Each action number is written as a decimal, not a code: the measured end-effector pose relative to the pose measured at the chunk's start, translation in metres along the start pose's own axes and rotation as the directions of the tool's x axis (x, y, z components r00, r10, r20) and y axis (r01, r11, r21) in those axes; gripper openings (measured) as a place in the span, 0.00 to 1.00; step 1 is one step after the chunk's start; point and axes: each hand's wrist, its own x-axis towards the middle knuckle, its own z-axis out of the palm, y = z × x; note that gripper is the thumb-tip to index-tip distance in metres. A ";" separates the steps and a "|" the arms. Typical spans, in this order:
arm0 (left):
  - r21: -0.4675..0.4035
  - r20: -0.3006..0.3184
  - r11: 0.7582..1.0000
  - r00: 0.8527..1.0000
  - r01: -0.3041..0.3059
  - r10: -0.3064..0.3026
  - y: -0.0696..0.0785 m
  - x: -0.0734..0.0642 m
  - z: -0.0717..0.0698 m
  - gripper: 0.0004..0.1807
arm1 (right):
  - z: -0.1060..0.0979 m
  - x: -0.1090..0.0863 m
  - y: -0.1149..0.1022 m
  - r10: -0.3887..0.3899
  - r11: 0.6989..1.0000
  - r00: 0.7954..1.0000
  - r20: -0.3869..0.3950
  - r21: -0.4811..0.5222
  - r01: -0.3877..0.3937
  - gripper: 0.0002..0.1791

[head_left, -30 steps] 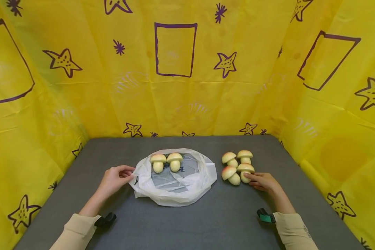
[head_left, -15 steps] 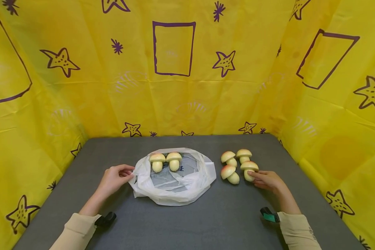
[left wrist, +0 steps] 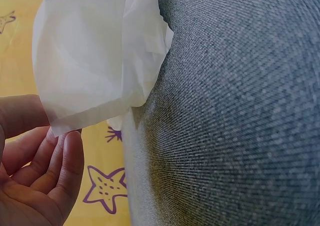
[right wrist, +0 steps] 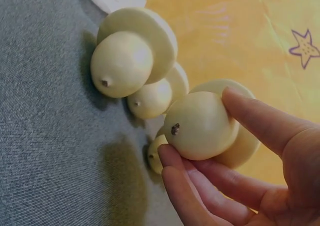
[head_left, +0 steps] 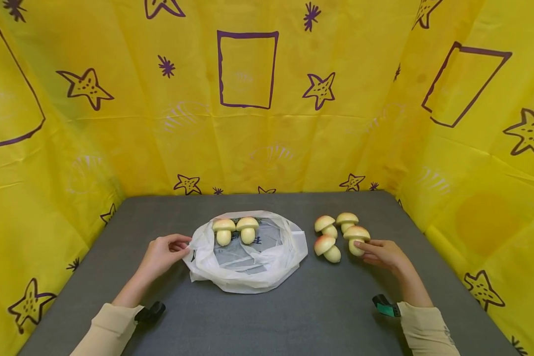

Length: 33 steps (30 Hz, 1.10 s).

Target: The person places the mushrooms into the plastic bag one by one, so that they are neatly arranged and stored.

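My left hand [head_left: 162, 254] pinches the left edge of a white plastic bag [head_left: 253, 286] between thumb and fingers; the left wrist view shows the thin bag film [left wrist: 82, 51] in that grip. The bag's mouth is spread wide, and two toy mushrooms, one [head_left: 224, 236] left of the other [head_left: 247, 234], lie inside at its far side. On the right, my right hand [head_left: 384, 257] grips the stem of a toy mushroom [head_left: 356, 233] with a cream stem and a reddish-yellow cap. In the right wrist view this mushroom [right wrist: 200, 128] hangs above its shadow on the table.
Three more mushrooms stand or lean close by the held one: a near-left one [head_left: 327, 247], a far-left one [head_left: 325, 225] and a far one [head_left: 347, 220]. The grey table [head_left: 267, 326] is walled by a yellow cloth [head_left: 249, 148] with drawn starfish.
My right hand has drawn its mushroom a little right and up, away from the near-left mushroom. My left hand stays at the bag's edge.
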 end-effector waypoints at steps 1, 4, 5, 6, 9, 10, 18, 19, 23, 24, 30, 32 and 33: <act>0.001 0.001 1.000 1.000 -0.002 0.002 0.000 0.000 0.000 0.13 | 0.000 -0.001 -0.001 -0.003 1.000 1.000 0.002 -0.001 0.003 0.38; 0.000 0.003 1.000 1.000 0.000 0.000 0.000 -0.001 0.000 0.13 | 0.001 -0.003 -0.004 -0.002 1.000 1.000 -0.005 -0.001 0.002 0.39; 0.000 0.003 1.000 1.000 0.001 -0.001 0.000 -0.001 0.000 0.13 | 0.001 -0.004 -0.005 -0.004 1.000 1.000 -0.003 -0.003 0.004 0.39; -0.001 0.003 1.000 1.000 0.001 -0.001 0.000 -0.001 0.000 0.13 | 0.002 -0.005 -0.006 -0.007 1.000 1.000 -0.001 -0.007 0.007 0.40; -0.001 0.000 1.000 1.000 0.003 -0.003 -0.001 -0.001 0.001 0.13 | 0.004 -0.006 -0.008 -0.005 1.000 1.000 -0.009 -0.004 0.005 0.39; -0.001 -0.001 1.000 1.000 0.003 -0.003 -0.001 -0.001 0.001 0.13 | 0.004 -0.007 -0.009 -0.007 1.000 1.000 -0.009 -0.001 0.007 0.39; 0.001 -0.008 1.000 1.000 -0.001 0.001 -0.003 -0.002 0.003 0.13 | 0.009 -0.009 -0.014 -0.038 0.999 0.999 -0.007 -0.016 0.037 0.36; 0.000 -0.009 1.000 1.000 -0.001 0.001 -0.003 -0.002 0.003 0.13 | 0.009 -0.010 -0.015 -0.041 0.999 0.999 -0.006 -0.021 0.041 0.36; 0.003 -0.008 1.000 1.000 0.000 0.000 -0.003 -0.002 0.003 0.13 | 0.011 -0.012 -0.020 -0.051 0.998 0.999 -0.001 -0.031 0.051 0.36; 0.002 -0.008 1.000 1.000 0.000 0.000 -0.003 -0.002 0.003 0.13 | 0.012 -0.012 -0.021 -0.051 0.998 0.999 0.000 -0.030 0.051 0.36; 0.002 -0.012 1.000 1.000 0.000 0.000 -0.003 -0.001 0.003 0.13 | 0.014 -0.015 -0.027 -0.071 0.997 0.997 0.013 -0.035 0.071 0.36; 0.001 -0.011 1.000 1.000 -0.003 0.003 -0.003 -0.001 0.003 0.13 | 0.015 -0.016 -0.029 -0.080 0.996 0.997 0.013 -0.038 0.080 0.36; 0.002 -0.011 1.000 1.000 -0.003 0.003 -0.003 -0.001 0.003 0.12 | 0.016 -0.016 -0.030 -0.081 0.996 0.997 0.012 -0.037 0.082 0.36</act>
